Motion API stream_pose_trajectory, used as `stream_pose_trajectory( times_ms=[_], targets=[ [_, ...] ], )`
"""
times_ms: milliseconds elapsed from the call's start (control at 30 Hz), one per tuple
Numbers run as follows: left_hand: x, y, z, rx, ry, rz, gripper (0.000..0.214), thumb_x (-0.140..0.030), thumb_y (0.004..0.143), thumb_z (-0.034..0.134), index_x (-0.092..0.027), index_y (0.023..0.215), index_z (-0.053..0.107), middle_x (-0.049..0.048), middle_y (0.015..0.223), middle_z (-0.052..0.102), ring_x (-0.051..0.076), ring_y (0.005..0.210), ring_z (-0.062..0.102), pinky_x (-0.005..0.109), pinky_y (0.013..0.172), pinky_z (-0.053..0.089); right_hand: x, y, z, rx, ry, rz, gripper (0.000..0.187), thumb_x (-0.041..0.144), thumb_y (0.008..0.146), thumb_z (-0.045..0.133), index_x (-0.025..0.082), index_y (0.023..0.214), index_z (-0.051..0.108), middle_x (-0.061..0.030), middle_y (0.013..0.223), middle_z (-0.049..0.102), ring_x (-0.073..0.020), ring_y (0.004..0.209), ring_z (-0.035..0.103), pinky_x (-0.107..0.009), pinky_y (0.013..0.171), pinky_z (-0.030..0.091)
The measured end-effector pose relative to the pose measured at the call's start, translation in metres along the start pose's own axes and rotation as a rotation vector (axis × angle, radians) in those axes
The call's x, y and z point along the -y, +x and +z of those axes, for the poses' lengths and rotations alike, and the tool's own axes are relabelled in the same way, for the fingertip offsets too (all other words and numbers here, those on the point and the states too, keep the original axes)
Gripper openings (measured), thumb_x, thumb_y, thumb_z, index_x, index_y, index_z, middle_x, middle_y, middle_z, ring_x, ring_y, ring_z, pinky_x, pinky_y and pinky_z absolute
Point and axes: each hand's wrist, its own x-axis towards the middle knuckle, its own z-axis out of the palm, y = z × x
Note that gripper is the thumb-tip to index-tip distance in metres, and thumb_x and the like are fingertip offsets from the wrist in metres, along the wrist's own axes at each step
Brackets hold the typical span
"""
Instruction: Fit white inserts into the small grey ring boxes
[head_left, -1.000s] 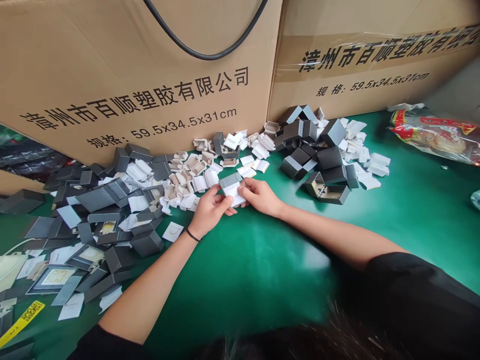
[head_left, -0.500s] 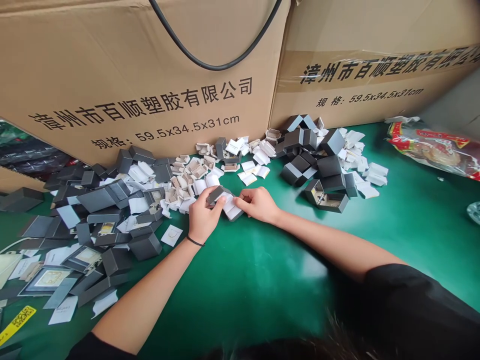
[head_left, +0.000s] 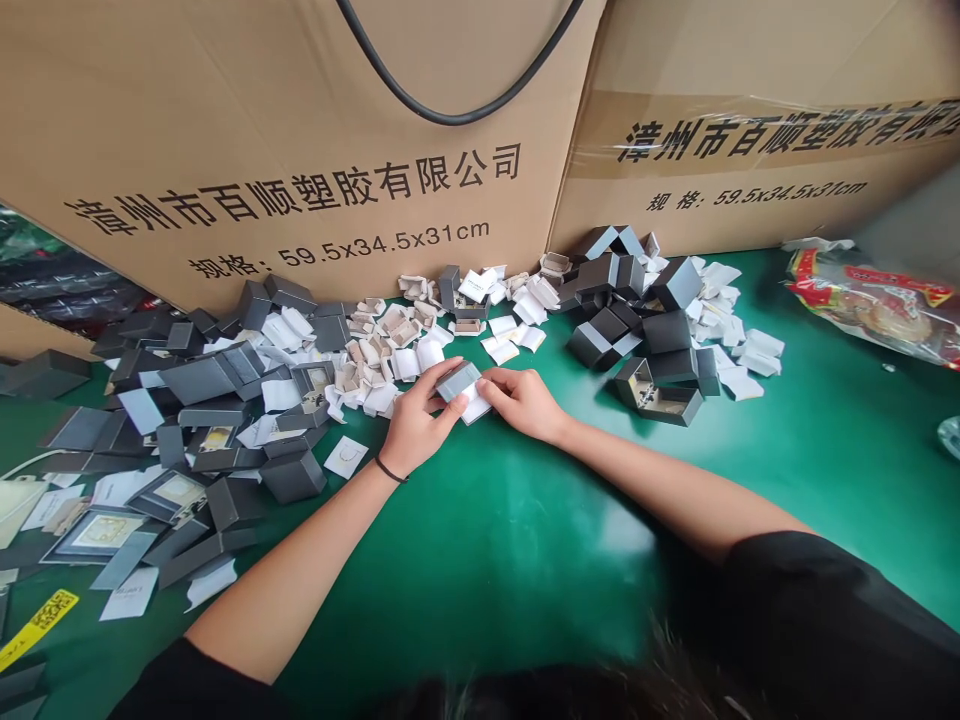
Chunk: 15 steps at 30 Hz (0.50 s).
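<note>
My left hand (head_left: pixel 415 425) and my right hand (head_left: pixel 523 400) meet over the green table (head_left: pixel 510 540), both closed on one small grey box (head_left: pixel 458 381) with a white part sticking out at its right end. The left fingers wrap the grey end; the right fingers pinch the white end. A black band circles my left wrist. Beige inserts (head_left: pixel 379 345) and white cards lie scattered just behind the hands.
A heap of grey boxes (head_left: pixel 217 400) spreads to the left, another pile of grey boxes (head_left: pixel 637 300) sits at the right. Two large cardboard cartons (head_left: pixel 300 130) stand along the back. A red printed plastic bag (head_left: pixel 877 300) lies at far right.
Both hands kept hold of the small box and turned it; its grey face now points upward. The view shifted slightly.
</note>
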Motion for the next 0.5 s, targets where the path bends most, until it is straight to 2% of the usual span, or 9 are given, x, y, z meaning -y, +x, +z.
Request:
stream_pose_trajectory(
  times_ms=[133,233,300,367,500],
  targets=[
    [0.0034,-0.0014,-0.0006,0.126,0.031,0.111,0.061,-0.036,0.083,0.058,-0.025,0.139,0.036,0.0124,0.142,0.041,0.027,0.121,0.051,0.031,0.084,0.055,-0.0033,0.0009,-0.0022,-0.016,0.026,-0.050,0.035,0.036,0.090,0.038,0.016,0.077,0.063,0.0003,0.066,0.061,-0.0109,0.060,0.052,-0.022,0.059,0.039],
    [0.0045,-0.0011,-0.0008,0.183,0.125,0.264,0.059,-0.031,0.089,0.050,-0.033,0.143,0.028,0.0082,0.149,0.031,0.027,0.133,0.037,0.037,0.097,0.048,-0.0060,0.0029,-0.0035,-0.034,0.188,-0.084,0.027,0.034,0.087,0.043,0.017,0.092,0.063,-0.0031,0.093,0.067,-0.0148,0.081,0.060,-0.026,0.075,0.046],
    [0.0049,-0.0001,-0.0009,0.169,0.206,0.364,0.056,-0.026,0.092,0.044,-0.036,0.143,0.026,0.0053,0.150,0.030,0.027,0.137,0.030,0.043,0.106,0.040,-0.0076,0.0043,-0.0031,-0.039,0.342,-0.078,0.028,0.039,0.085,0.047,0.019,0.099,0.059,-0.0046,0.102,0.066,-0.0160,0.089,0.061,-0.028,0.081,0.047],
    [0.0049,0.0008,-0.0009,0.119,0.261,0.449,0.055,-0.022,0.092,0.041,-0.038,0.143,0.026,0.0039,0.150,0.030,0.026,0.138,0.029,0.047,0.110,0.034,-0.0084,0.0053,-0.0014,-0.034,0.478,-0.036,0.034,0.048,0.082,0.051,0.019,0.099,0.055,-0.0049,0.097,0.066,-0.0162,0.087,0.063,-0.029,0.079,0.050],
    [0.0039,-0.0003,0.0007,0.030,0.345,0.564,0.057,-0.018,0.091,0.044,-0.037,0.142,0.027,0.0049,0.149,0.033,0.025,0.136,0.032,0.045,0.105,0.041,-0.0073,0.0053,0.0036,-0.048,0.661,0.029,0.039,0.056,0.074,0.060,0.021,0.089,0.051,-0.0051,0.096,0.066,-0.0161,0.085,0.064,-0.030,0.077,0.052]
  ],
)
